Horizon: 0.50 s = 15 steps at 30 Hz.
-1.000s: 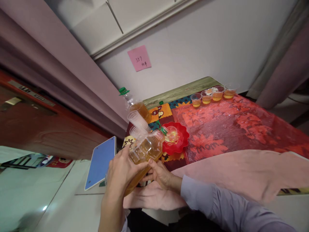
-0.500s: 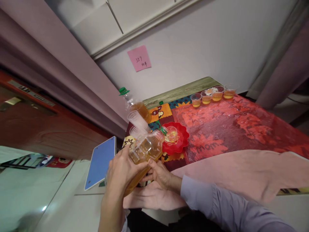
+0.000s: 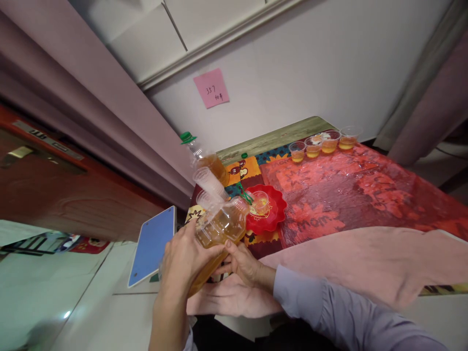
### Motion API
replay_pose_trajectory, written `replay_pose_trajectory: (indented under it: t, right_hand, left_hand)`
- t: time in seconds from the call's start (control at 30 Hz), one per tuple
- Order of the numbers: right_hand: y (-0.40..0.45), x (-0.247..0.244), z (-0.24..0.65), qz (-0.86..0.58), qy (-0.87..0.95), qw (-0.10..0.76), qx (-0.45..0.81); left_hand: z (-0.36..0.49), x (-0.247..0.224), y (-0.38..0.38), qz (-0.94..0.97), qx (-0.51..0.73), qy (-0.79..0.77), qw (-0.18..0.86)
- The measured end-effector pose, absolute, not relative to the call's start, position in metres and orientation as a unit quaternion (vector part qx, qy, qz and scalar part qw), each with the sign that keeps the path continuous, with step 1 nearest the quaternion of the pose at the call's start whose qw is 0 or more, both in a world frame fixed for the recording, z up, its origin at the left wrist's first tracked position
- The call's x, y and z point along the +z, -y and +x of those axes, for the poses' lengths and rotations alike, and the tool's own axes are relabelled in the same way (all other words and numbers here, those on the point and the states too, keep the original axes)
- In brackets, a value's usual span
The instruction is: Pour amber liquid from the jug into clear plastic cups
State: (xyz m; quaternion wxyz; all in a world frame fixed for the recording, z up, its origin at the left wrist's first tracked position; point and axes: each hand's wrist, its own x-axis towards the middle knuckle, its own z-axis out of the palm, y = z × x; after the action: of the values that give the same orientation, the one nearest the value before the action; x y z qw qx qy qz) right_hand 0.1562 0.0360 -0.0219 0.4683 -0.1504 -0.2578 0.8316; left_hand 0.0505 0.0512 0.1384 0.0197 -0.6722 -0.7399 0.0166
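Left hand [image 3: 183, 258] and right hand [image 3: 245, 264] grip the tilted bottle [image 3: 224, 225].
Slow, small tilting should suit the cup [image 3: 261, 204] at its two o'clock, inside the red dish [image 3: 280, 206].

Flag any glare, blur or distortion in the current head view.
Head view: glossy highlights on the red table cover; bright light spot on the floor, lower left; wide-angle stretch tilts the wall and curtains; right edge dim; clear cups low-contrast, contours soft.
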Motion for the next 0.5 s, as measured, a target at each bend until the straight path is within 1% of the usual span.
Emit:
replay_pose_trajectory:
  t: [0.5]
  right_hand:
    - [-0.0356, -0.0235, 0.1551, -0.151, 0.261, 0.47, 0.83]
  left_hand:
    - [0.0559, 0.1422, -0.0482, -0.672, 0.02, 0.74, 0.029]
